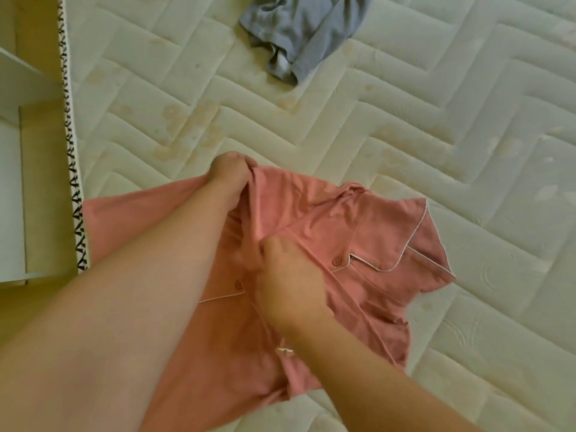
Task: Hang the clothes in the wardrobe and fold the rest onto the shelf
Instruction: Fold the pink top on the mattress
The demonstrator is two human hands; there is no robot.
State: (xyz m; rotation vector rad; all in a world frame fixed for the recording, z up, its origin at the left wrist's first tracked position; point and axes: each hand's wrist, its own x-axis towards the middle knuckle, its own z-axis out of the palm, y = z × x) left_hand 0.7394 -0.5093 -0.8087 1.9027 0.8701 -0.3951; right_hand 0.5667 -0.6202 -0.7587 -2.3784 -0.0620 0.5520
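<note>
A cream quilted mattress (343, 126) with zigzag stitching fills most of the view. Yellowish stains (190, 126) mark its surface, mainly left of centre. A black-and-white trim (70, 145) runs along the mattress's left edge. Left of the trim lies a tan floor (40, 182). White furniture panels (11, 182) stand at the far left. Lighting is soft and even.

Two garments lie on one quilted mattress (405, 120): one pink pyjama shirt (374, 244) gripped by both hands, and one crumpled grey-blue garment (299, 32) well beyond them. Two bare hands show, the left hand (230, 179) and the right hand (286, 275). The shirt shows two buttons: a first button (336, 261) just right of the right hand, a second button (238, 284) just left of it.
</note>
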